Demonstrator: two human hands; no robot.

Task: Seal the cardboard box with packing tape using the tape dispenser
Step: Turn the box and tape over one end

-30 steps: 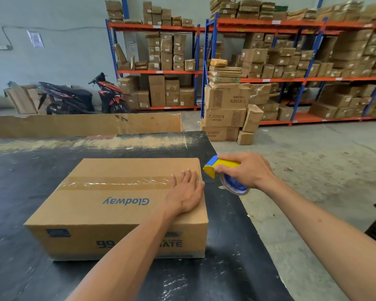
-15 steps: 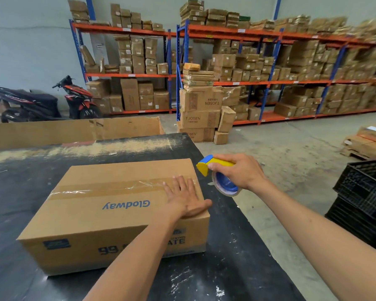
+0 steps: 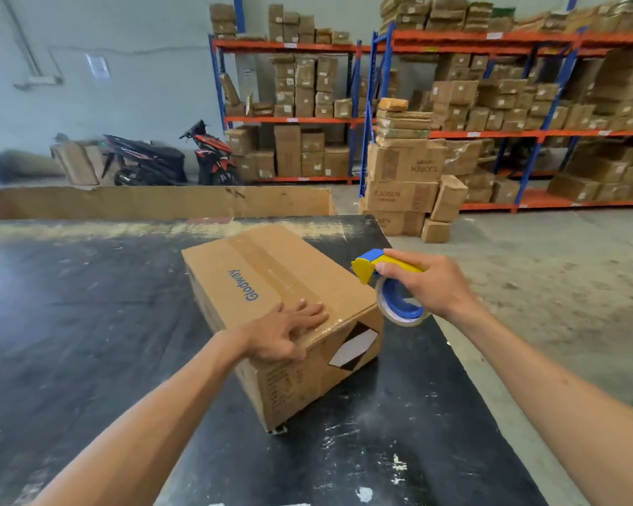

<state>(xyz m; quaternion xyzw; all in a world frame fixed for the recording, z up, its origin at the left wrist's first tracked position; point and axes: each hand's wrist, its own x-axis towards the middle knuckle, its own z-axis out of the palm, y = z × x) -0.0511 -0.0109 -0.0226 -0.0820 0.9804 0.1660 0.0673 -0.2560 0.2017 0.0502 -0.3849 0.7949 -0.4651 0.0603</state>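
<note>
Box [image 3: 271, 286] now rotated on the black surface [image 3: 88, 323], its taped seam running away from the viewer instead of across, one corner pointing near. Left hand [image 3: 285, 332] lies flat, fingers straight and spread, pressing the tape strip [image 3: 271, 266] at the near top edge. Right hand [image 3: 423, 286] grips the yellow-blue tape dispenser [image 3: 388, 286], raised just right of the box, apart from it.

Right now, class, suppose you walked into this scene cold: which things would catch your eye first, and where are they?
First the cardboard box on the black table, turned at an angle, a strip of clear tape along its top seam. The left hand presses flat on its near end, and the right hand grips a yellow and blue tape dispenser just off the box's right corner. Behind stand orange and blue shelves packed with cartons.
</note>
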